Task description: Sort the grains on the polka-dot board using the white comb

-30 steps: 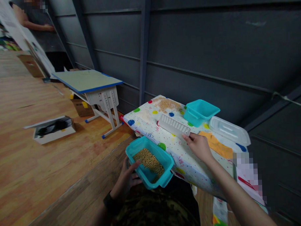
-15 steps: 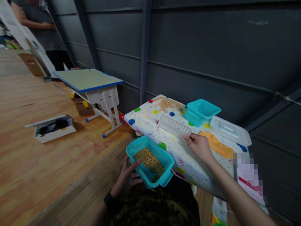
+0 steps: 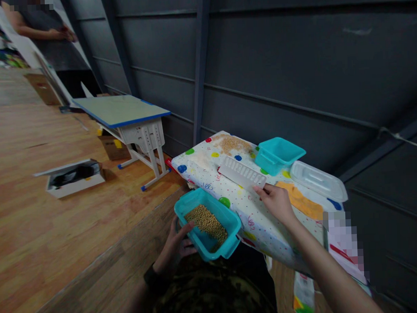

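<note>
My left hand (image 3: 179, 239) grips the near-left side of a turquoise plastic tub (image 3: 236, 224), thumb over the rim. Round tan beans, apparently soybeans (image 3: 207, 222), lie inside the tub, which is held beside the table's front edge. Between the thumb and fingers of my right hand (image 3: 275, 200) is the right end of a long, translucent white slotted plastic tray (image 3: 243, 172), low over the tablecloth. Beyond the tray, a patch of pale grains (image 3: 233, 144) lies spread on the cloth. Whether the tray touches the cloth, I cannot tell.
On the patterned tablecloth (image 3: 227, 202) stand a second turquoise tub (image 3: 280, 154), a clear lid (image 3: 319, 182) and an orange cloth (image 3: 301, 201). A dark panel wall (image 3: 294, 57) rises behind. To the left are a desk (image 3: 125, 109), an open white box (image 3: 75, 179) and a standing person (image 3: 54, 38).
The slotted tray has tilted slightly in my right hand. The tub in my left hand has hardly moved. The person at the back left has shifted a little to the left.
</note>
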The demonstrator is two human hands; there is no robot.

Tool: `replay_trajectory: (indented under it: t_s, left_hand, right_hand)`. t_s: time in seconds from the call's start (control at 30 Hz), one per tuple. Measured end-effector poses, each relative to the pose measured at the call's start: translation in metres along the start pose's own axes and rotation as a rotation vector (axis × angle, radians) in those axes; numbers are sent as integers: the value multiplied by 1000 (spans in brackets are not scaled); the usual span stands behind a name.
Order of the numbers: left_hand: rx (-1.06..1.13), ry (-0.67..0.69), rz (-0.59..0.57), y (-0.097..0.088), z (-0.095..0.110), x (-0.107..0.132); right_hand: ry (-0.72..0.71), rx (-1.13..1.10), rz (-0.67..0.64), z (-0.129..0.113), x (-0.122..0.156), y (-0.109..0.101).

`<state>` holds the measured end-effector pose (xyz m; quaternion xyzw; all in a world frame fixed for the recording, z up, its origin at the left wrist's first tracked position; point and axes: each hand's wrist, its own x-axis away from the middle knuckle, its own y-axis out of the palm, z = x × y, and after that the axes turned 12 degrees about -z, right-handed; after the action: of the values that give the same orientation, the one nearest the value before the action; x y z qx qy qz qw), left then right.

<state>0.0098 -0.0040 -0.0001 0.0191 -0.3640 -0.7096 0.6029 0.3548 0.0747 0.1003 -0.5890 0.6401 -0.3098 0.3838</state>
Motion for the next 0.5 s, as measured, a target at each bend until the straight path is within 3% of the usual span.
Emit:
replay_trajectory:
  t_s: [0.37,0.5]
  left_hand:
    - [7,-2,-2,4,4,4]
    - [5,-7,11,3,4,2]
  right_hand:
    - [-43,-78,-43,-7,22,-8]
    - [-32,-89,3,-8,32,-16]
